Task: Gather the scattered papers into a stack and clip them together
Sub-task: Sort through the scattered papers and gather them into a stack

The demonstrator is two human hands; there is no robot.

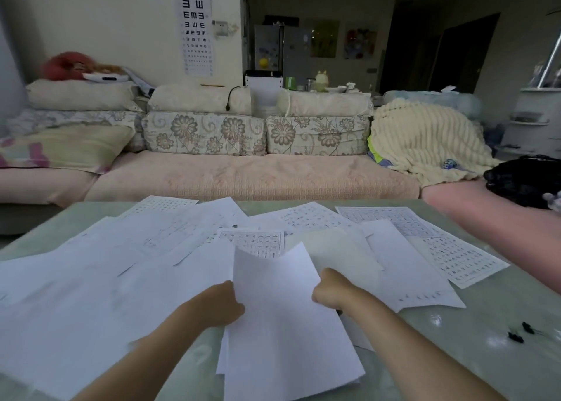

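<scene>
At the table [473, 340] before the sofa [249, 179], left hand [223, 305] and right hand [329, 291] grip the paper stack [282, 324].

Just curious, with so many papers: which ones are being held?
The blank stack in the middle, gripped by the left hand and right hand; the other papers lie scattered.

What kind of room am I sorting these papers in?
Most likely a home living room: a long pink-covered sofa with floral cushions and a cream blanket sits behind the table, and an eye chart hangs behind it.
</scene>
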